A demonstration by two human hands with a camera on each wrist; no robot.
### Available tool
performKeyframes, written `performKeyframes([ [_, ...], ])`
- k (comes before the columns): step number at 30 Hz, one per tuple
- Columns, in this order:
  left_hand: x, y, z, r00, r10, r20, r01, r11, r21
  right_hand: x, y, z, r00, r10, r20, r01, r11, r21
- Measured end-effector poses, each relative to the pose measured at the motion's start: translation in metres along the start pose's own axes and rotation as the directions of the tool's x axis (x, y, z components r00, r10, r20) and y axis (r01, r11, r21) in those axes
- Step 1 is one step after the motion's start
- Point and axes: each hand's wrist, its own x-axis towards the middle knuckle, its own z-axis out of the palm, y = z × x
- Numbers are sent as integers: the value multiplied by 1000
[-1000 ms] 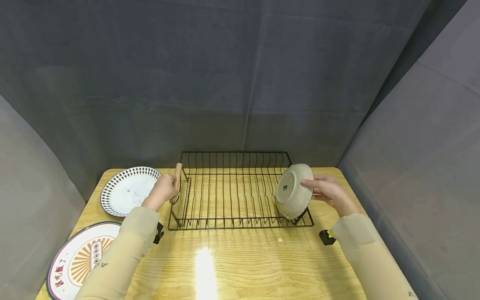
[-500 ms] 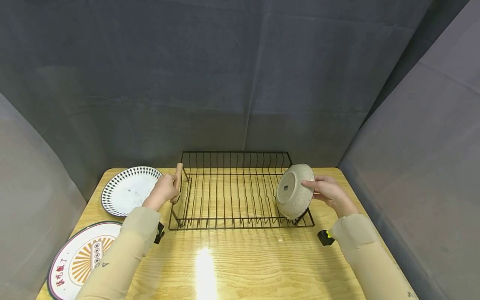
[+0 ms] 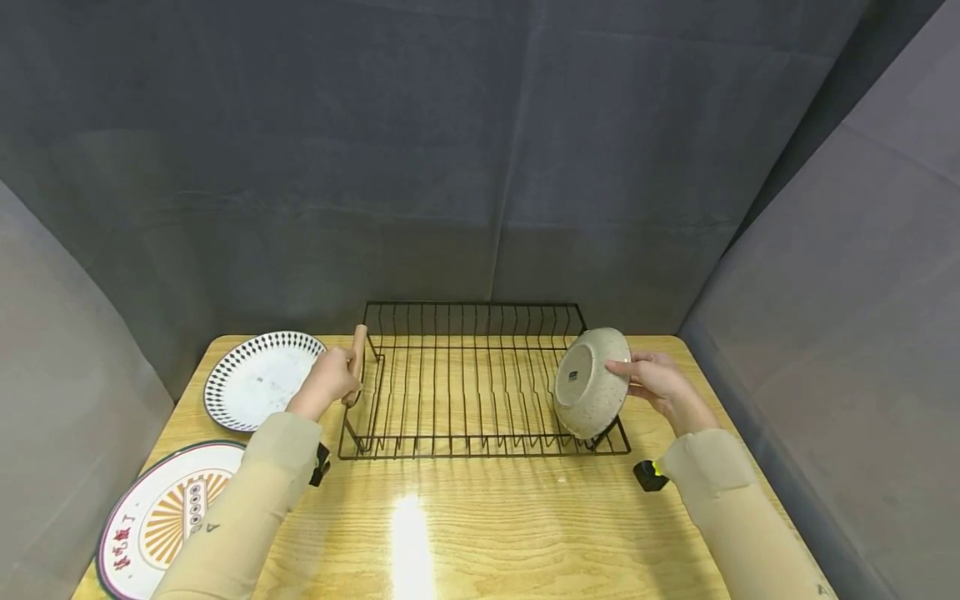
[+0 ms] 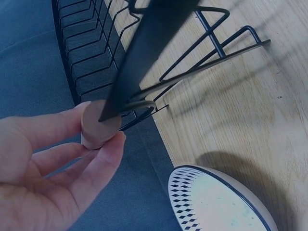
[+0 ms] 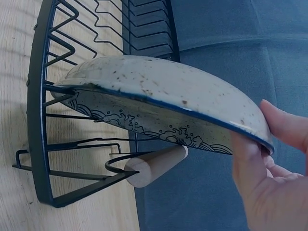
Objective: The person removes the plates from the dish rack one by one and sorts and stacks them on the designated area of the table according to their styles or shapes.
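A black wire dish rack (image 3: 465,437) stands on the wooden table. At its left end my left hand (image 3: 328,382) pinches the round wooden handle (image 4: 100,126) between thumb and fingers. A speckled beige bowl (image 3: 596,392) with a blue rim stands tilted on edge in the rack's right end, its base facing left. My right hand (image 3: 660,385) grips the bowl's upper right edge, thumb on the outside and fingers on the patterned inside. Below the bowl, the right wooden handle (image 5: 159,166) shows in the right wrist view.
A white plate (image 3: 258,383) with a black diamond rim lies left of the rack. Nearer, a plate with an orange sunburst and red characters (image 3: 135,533) is partly behind the left sleeve. Grey curtains (image 3: 450,167) surround the wooden table (image 3: 510,525).
Both hands keep their holds on the left handle and the bowl. The whole scene shifts very slightly to the right in the head view; nothing else visibly moves.
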Motion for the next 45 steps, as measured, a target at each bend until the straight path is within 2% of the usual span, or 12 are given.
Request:
performKeyframes([
  [9, 2, -1, 1, 1000, 25, -18, -25, 999, 21, 1, 2, 0, 1000, -2, -17, 2, 1000, 20],
  [16, 2, -2, 1, 1000, 11, -17, -11, 1000, -6, 1, 2, 1, 1000, -9, -20, 10, 999, 36],
  [19, 2, -3, 1, 999, 30, -13, -30, 999, -16, 1, 2, 2, 1000, -6, -25, 7, 999, 34],
  [23, 2, -3, 1, 1000, 20, -1, -20, 999, -25, 1, 3, 2, 999, -7, -35, 8, 1000, 30],
  [28, 2, -2, 2, 1000, 0, -4, 0, 1000, -28, -1, -1, 0, 998, -45, -38, 47, 998, 44],
  [35, -1, -1, 1, 1000, 11, -9, -12, 1000, -11, -5, -8, -7, 995, -103, 5, 100, 981, 166],
  [39, 0, -1, 1, 1000, 10, -11, -10, 1000, -6, -7, -12, -12, 991, -131, -2, 128, 966, 224],
  [45, 1, -3, 1, 1000, 4, -7, -4, 1000, 0, -13, -19, -20, 980, -197, -34, 197, 921, 337],
])
